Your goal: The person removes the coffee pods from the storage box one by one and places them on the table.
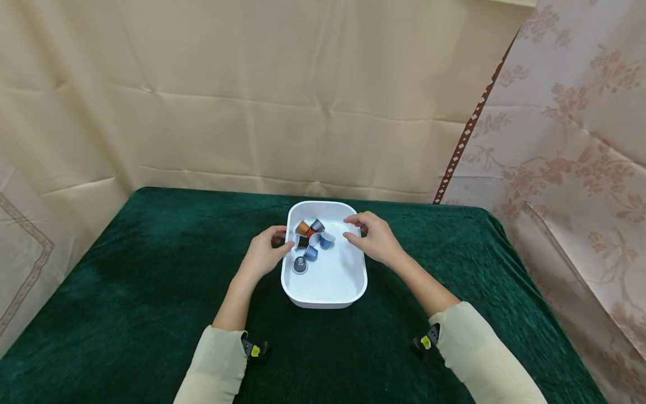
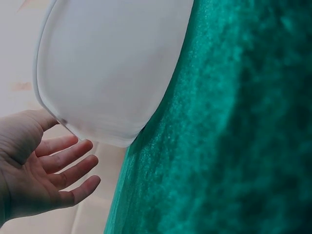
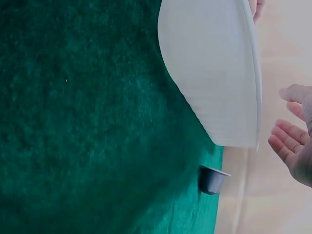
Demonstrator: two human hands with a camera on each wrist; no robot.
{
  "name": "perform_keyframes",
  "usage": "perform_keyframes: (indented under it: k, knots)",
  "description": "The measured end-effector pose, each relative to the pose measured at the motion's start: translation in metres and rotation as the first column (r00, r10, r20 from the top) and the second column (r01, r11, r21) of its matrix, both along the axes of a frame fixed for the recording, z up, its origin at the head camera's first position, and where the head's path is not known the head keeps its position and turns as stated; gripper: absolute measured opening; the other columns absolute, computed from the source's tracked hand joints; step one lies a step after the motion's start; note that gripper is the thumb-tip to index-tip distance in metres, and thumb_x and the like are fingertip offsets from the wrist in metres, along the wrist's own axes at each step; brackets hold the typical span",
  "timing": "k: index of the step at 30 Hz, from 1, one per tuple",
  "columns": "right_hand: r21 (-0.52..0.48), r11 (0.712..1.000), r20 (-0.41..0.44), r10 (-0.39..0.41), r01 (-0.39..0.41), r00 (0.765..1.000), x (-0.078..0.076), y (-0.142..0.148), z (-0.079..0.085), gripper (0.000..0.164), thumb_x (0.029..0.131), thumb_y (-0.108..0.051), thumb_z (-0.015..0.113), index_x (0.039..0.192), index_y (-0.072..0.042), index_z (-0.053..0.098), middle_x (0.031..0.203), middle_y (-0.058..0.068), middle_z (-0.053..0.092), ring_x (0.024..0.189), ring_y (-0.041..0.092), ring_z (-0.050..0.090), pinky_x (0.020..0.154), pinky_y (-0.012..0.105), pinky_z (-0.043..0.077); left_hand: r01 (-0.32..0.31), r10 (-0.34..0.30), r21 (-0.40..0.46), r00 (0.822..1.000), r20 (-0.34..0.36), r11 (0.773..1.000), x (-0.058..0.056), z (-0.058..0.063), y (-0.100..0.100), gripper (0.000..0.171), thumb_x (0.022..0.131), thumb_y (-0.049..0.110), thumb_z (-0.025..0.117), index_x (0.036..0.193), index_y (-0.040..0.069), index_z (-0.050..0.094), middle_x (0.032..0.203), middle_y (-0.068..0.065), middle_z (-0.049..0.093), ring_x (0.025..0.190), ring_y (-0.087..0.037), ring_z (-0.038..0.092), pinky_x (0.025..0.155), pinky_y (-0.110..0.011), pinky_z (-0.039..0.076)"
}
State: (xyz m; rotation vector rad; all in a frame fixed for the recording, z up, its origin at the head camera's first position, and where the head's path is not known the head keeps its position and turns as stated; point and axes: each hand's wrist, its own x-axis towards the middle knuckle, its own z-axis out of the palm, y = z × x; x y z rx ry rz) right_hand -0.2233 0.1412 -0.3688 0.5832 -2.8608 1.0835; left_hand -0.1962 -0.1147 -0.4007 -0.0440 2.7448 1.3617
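Note:
A white plastic tub (image 1: 343, 280) stands on the table with several coffee capsules in its left half. Among them are an orange capsule (image 1: 302, 228), blue capsules (image 1: 310, 253) and a dark grey capsule (image 1: 300, 264) nearer the front. My left hand (image 1: 264, 250) is at the tub's left rim, thumb over the edge and loosely spread fingers outside; firm contact cannot be made out. Above the right rim hovers my right hand (image 1: 375, 238), fingers apart, holding nothing. In the right wrist view, a dark capsule (image 3: 212, 180) lies outside the tub on the cloth, below that hand.
Dark green velvety cloth (image 1: 151, 292) covers the table. Beyond its back edge hangs a beige curtain (image 1: 282, 112), and a floral curtain (image 1: 570, 140) hangs at the right. Small dark devices are strapped at both wrists.

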Motion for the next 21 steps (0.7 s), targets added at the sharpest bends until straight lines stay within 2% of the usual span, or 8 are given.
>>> perform_keyframes:
  k: [7,16,21]
  knots:
    - [0.011,1.0,0.006,0.003,-0.003,1.0,-0.001,-0.009,-0.004,0.034,0.085,-0.021,0.068,0.115,-0.008,0.063,0.116,0.014,0.06,0.106,0.03,0.056,0.088,0.044,0.051,0.001,-0.001,0.008,1.0,0.011,1.0,0.0,0.001,0.0,0.047,0.09,0.029,0.06,0.132,0.013,0.049,0.124,-0.01,0.057,0.116,-0.027,0.051,0.096,-0.046,0.046]
    - [-0.007,0.999,-0.016,0.049,-0.049,0.999,-0.002,-0.018,-0.008,0.033,0.085,-0.021,0.069,0.114,-0.006,0.064,0.115,0.011,0.062,0.105,0.028,0.058,0.088,0.04,0.052,0.0,-0.001,0.015,1.0,0.024,1.0,0.001,0.002,-0.001,0.046,0.09,0.029,0.061,0.132,0.014,0.049,0.124,-0.01,0.057,0.117,-0.028,0.05,0.097,-0.046,0.046]
    - [-0.014,0.997,-0.02,0.071,-0.071,0.997,-0.002,-0.021,-0.011,0.033,0.085,-0.019,0.068,0.114,-0.004,0.063,0.115,0.014,0.063,0.104,0.027,0.058,0.087,0.04,0.052,0.002,-0.002,0.017,1.0,0.024,1.0,0.0,0.002,-0.001,0.046,0.09,0.029,0.061,0.132,0.014,0.049,0.125,-0.01,0.057,0.117,-0.028,0.05,0.096,-0.046,0.046]
